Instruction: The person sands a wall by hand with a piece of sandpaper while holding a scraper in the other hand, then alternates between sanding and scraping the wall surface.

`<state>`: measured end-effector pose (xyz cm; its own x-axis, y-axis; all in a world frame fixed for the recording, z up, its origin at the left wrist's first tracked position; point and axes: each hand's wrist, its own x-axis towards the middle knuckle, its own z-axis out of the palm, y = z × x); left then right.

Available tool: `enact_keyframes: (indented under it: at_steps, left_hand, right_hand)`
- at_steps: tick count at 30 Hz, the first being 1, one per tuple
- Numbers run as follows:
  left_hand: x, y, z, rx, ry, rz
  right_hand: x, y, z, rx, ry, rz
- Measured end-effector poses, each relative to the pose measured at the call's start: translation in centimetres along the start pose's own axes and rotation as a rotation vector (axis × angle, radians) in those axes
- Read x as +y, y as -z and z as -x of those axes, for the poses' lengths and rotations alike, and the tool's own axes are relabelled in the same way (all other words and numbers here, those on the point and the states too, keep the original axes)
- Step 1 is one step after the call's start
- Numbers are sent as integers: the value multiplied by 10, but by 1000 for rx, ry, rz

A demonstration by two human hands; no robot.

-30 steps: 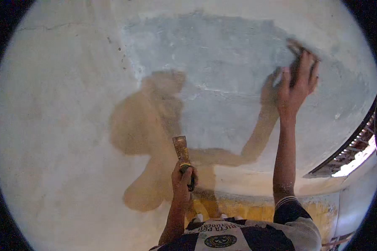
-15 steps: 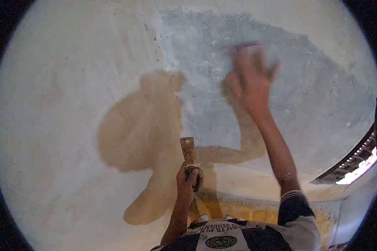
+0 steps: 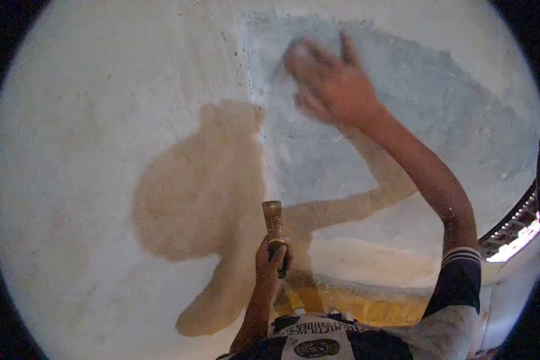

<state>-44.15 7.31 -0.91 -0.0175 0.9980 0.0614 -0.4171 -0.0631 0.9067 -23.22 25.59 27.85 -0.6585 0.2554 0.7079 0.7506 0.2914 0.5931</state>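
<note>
Low in the middle, my left hand (image 3: 271, 257) is closed around the dark handle of a putty knife (image 3: 273, 217). Its stained, rusty-looking blade points upward. My right hand (image 3: 333, 84) is raised at the wall, over the grey patch (image 3: 336, 159), near that patch's upper left part. Motion smears its fingers; one or two point upward, the others reach left. A dark edge shows along the blurred fingertips, and I cannot tell whether it is a thin thing under them or shadow.
The pale wall (image 3: 96, 150) fills most of the view, with a line of small chips (image 3: 249, 84) along the patch's left edge. My shadow (image 3: 192, 192) falls across it. Lower down runs a yellow band (image 3: 366, 303). Roof slats (image 3: 516, 225) with bright light appear at right.
My right hand has swept left and slightly up across the grey patch, its elbow swinging out to the right. My left hand keeps the putty knife nearly in place.
</note>
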Motion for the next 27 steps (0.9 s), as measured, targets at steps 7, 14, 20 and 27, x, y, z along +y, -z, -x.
enact_keyframes:
  at_steps: [7,14,20,27]
  left_hand:
    - [6,-11,2,-58,-12,47]
    - [-5,-8,0,-28,11,26]
    - [-10,-7,1,-9,2,36]
    - [-15,-4,1,-3,0,96]
  right_hand:
    - [-39,-43,-2,-78,263,-32]
    - [-24,-32,-33,216,-41,26]
    - [-54,-80,22,-47,409,-152]
    - [-13,-30,-26,303,-233,95]
